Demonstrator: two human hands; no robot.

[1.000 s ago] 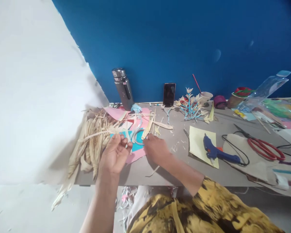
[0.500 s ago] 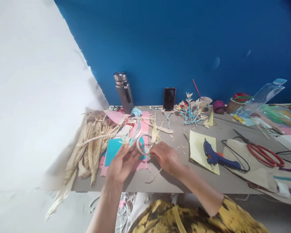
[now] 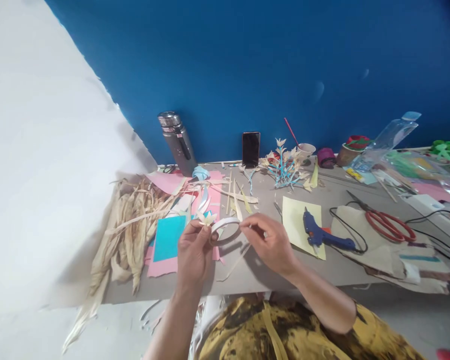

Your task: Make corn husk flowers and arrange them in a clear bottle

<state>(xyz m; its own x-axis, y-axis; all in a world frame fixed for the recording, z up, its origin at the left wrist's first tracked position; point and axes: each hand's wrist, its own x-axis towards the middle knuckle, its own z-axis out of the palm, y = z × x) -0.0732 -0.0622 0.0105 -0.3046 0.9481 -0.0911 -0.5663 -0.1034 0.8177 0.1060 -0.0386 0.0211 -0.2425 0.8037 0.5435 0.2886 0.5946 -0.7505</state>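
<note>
My left hand (image 3: 193, 247) is closed, pinching a small pale corn-husk flower (image 3: 207, 218) between thumb and fingertips. A narrow white roll of tape (image 3: 228, 220) spans the gap between my hands. Its left side rests against my left fingers, while the closed fingertips of my right hand (image 3: 270, 242) grip its right edge. Whether a loose end of tape is pulled out is too small to tell. Beneath lie blue paper (image 3: 169, 237) and pink paper (image 3: 164, 267). A thin husk strip (image 3: 234, 263) lies on the table below the roll.
Dried husks (image 3: 123, 240) lie in a bundle on the left. A flask (image 3: 180, 150), a phone (image 3: 251, 150) and a blue-stemmed flower spray (image 3: 284, 170) stand along the wall. To the right are a glue gun (image 3: 318, 234), red-handled scissors (image 3: 390, 226) and a plastic bottle (image 3: 392, 136).
My left hand has turned from palm-up to a pinch around the flower, meeting the tape roll. My right hand has risen slightly with the roll. The view has shifted right.
</note>
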